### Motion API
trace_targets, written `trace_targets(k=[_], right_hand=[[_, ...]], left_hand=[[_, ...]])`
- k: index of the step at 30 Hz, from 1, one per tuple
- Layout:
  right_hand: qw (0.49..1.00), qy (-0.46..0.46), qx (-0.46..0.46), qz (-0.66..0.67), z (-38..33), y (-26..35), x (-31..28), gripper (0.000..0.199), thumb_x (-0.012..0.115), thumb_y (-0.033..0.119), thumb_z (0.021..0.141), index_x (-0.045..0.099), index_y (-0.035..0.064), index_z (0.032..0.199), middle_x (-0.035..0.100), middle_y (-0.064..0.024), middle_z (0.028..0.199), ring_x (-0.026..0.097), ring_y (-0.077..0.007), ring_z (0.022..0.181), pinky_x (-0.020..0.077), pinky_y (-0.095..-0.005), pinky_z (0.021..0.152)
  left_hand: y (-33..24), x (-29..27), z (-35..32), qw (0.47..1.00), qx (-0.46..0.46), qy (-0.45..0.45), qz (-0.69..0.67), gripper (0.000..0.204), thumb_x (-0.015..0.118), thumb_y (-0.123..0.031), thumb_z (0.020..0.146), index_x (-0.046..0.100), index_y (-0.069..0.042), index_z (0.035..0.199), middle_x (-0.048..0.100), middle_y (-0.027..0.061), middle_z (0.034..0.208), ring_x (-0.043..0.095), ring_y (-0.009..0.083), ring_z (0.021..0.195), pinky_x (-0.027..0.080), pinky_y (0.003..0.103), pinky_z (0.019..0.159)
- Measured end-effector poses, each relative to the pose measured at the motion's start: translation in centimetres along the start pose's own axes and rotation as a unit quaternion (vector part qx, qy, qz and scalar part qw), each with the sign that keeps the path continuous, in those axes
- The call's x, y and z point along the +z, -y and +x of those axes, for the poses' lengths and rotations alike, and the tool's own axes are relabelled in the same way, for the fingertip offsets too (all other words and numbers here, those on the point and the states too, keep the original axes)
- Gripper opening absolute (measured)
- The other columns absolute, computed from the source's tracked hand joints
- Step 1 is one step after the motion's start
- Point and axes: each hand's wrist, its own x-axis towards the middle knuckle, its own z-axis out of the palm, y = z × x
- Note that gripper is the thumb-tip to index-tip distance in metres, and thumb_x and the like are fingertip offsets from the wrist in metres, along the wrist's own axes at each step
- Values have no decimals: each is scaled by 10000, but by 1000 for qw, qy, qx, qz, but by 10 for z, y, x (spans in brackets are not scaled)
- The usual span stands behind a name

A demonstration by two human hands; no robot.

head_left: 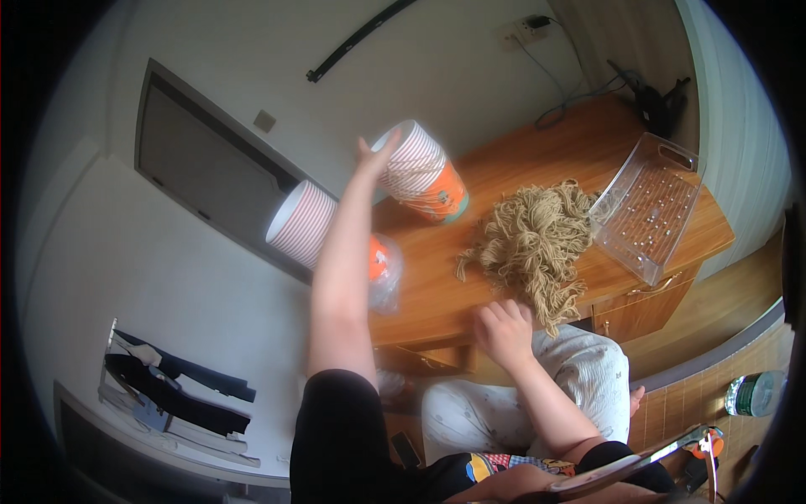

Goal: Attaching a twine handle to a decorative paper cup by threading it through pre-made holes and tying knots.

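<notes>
Nearest, my right hand [505, 333] was at the edge of the table [445, 286], fingers curled together, contents indeterminable, beside the yarn [537, 231], heaped there and judged soft, light, easily tangled, best taken by one strand. Beyond, my left hand [378, 160] met the rim of the stack of cups [426, 178] over the table, thumb apart, grip unconfirmed; I judged it light, stiff yet crushable, best held round the middle.

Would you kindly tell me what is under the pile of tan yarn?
The tan yarn lies on the wooden desk, which shows around it. Anything directly beneath the strands is covered.
</notes>
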Motion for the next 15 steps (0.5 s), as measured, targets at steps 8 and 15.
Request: trace_targets(k=[8, 15], right_hand=[[995, -9, -55, -78, -11, -12, -3, 101, 685, 144, 758, 605, 152, 819, 536, 22, 714, 507, -176, 686, 394, -336, 669], [982, -111, -137, -62, -13, -11, 13, 158, 681, 116, 747, 639, 153, 894, 582, 25, 717, 518, -181, 673, 381, -334, 681]], left_hand=[[-57, 103, -342, 720, 587, 303, -215, 547, 729, -229, 809, 517, -62, 1285, 455, 146, 1320, 397, 265, 1299, 309, 414, 1100], [-87, 99, -557, 407, 602, 582, -366, 490, 559, -474, 939, 588, -22, 1127, 578, 203, 1069, 547, 371, 1019, 420, 462, 880]])
